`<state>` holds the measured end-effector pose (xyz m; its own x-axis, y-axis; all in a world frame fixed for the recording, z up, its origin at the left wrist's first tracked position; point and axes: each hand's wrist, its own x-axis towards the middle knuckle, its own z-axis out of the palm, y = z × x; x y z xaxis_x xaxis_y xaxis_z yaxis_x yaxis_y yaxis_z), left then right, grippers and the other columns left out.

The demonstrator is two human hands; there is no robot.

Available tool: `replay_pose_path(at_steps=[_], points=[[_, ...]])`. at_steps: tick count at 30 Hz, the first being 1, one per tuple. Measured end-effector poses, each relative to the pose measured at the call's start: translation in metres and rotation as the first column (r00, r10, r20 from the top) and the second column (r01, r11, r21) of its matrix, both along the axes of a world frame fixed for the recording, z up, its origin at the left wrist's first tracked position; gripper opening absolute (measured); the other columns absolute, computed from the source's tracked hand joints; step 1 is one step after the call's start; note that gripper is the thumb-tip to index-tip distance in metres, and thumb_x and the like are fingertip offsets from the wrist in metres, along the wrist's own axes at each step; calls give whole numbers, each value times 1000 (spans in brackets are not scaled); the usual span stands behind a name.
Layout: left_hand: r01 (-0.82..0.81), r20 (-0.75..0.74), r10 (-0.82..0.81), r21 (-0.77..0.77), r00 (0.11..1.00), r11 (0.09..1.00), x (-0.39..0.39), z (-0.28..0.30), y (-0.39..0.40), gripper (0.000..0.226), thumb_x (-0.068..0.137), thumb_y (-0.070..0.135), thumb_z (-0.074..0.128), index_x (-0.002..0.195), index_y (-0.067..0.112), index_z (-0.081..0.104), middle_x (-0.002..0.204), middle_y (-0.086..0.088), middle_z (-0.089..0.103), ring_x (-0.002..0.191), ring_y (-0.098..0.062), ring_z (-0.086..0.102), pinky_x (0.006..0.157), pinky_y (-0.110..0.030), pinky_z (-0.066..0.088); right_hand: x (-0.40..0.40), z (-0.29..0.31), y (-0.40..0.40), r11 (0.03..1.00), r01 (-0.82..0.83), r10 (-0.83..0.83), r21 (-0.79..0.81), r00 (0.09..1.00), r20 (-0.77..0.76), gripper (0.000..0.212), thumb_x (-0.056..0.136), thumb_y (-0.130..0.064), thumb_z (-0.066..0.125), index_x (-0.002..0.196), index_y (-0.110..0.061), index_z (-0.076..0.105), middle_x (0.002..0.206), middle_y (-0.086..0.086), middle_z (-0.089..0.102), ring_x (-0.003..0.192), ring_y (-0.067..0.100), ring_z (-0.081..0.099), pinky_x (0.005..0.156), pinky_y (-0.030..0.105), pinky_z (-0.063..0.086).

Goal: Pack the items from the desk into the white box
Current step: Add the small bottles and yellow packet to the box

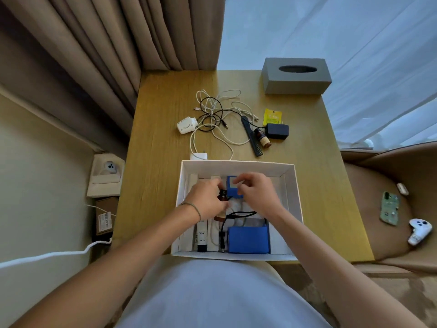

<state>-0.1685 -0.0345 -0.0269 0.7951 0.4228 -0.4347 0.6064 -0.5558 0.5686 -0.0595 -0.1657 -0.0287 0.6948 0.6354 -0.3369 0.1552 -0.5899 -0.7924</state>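
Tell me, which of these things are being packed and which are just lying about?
Being packed: white box, cables, white charger, comb, small brown bottle, black adapter, yellow packet.

Probably lying about: grey tissue box, game controller, circuit board.

A: Open white cardboard box [289,185] at the desk's near edge?
B: Holds two blue rectangular packs [248,240], black cable [238,214], upright brown bottle [222,197]. Tangled white and black cables [217,114], black comb [251,136] lie beyond.
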Motion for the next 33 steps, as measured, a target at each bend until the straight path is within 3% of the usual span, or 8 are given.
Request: replay_pose_path(at_steps=[3, 9, 12, 16, 18, 23, 27, 33], points=[[61, -25, -61, -10, 998, 998, 5, -9, -17, 41, 78, 32, 80, 115, 26, 62, 92, 6, 66, 81, -12, 64, 67, -25, 52, 3, -2, -12, 1000, 28, -28, 13, 999, -27, 20, 97, -10, 58, 108, -19, 73, 95, -4, 70, 87, 7, 68, 75, 24, 57], [419, 5, -421, 89, 907, 903, 16, -17, -44, 45, 87, 21, 68, 130, 31, 62, 128, 3, 60, 106, -22, 61, 92, -38, 54, 11, 0, -26, 992, 111, -106, 65, 992, -67, 21, 96, -7, 57, 106, -18, 73, 97, -2, 71, 89, 7, 68, 76, 23, 59], [515, -18, -516, 111, 856, 850, 23, -24, -55, 44, 85, 27, 74, 127, 27, 61, 123, 4, 64, 108, -19, 61, 93, -37, 53, 19, 4, -26, 979, 180, -180, 95, 984, -12, 22, 93, -6, 57, 98, -19, 75, 90, -5, 71, 85, 6, 66, 74, 20, 55], [492, -11, -493, 92, 870, 866, 30, -32, -59, 34, 80, 28, 80, 102, 27, 55, 93, 10, 60, 88, -16, 61, 76, -31, 51, 25, 6, -24, 974, 205, -207, 101, 978, 12, 24, 91, -5, 58, 92, -20, 77, 84, -7, 71, 79, 4, 63, 70, 20, 50], [488, -6, -490, 111, 872, 866, 33, -36, -62, 32, 79, 30, 81, 97, 27, 54, 88, 13, 55, 81, -13, 55, 73, -31, 50, 26, 5, -25, 974, 209, -210, 92, 978, -3, 24, 90, -5, 58, 90, -21, 76, 81, -8, 70, 76, 5, 62, 71, 23, 51], [498, 7, -504, 141, 864, 856, 33, -42, -68, 31, 78, 39, 81, 95, 29, 58, 87, 14, 53, 76, -12, 53, 70, -31, 51, 27, 1, -31, 977, 196, -195, 82, 980, -27, 25, 91, -7, 58, 89, -27, 73, 83, -10, 69, 77, 6, 64, 72, 26, 56], [462, 40, -466, 71, 884, 884, 27, -33, -62, 30, 84, 43, 74, 108, 26, 67, 106, 10, 66, 92, -12, 61, 81, -31, 54, 29, 4, -32, 973, 208, -201, 101, 976, -80, 26, 87, -6, 57, 86, -25, 75, 78, -4, 71, 66, 7, 61, 64, 28, 54], [310, 254, -326, 104, 910, 945, 25, 10, -28, 13, 95, 33, 59, 103, 29, 68, 99, 14, 65, 90, -6, 61, 81, -33, 55, 53, 25, -15, 964, 196, -174, 181, 976, -128, 26, 88, -4, 56, 86, -21, 75, 73, 2, 70, 63, 10, 58, 61, 32, 50]])
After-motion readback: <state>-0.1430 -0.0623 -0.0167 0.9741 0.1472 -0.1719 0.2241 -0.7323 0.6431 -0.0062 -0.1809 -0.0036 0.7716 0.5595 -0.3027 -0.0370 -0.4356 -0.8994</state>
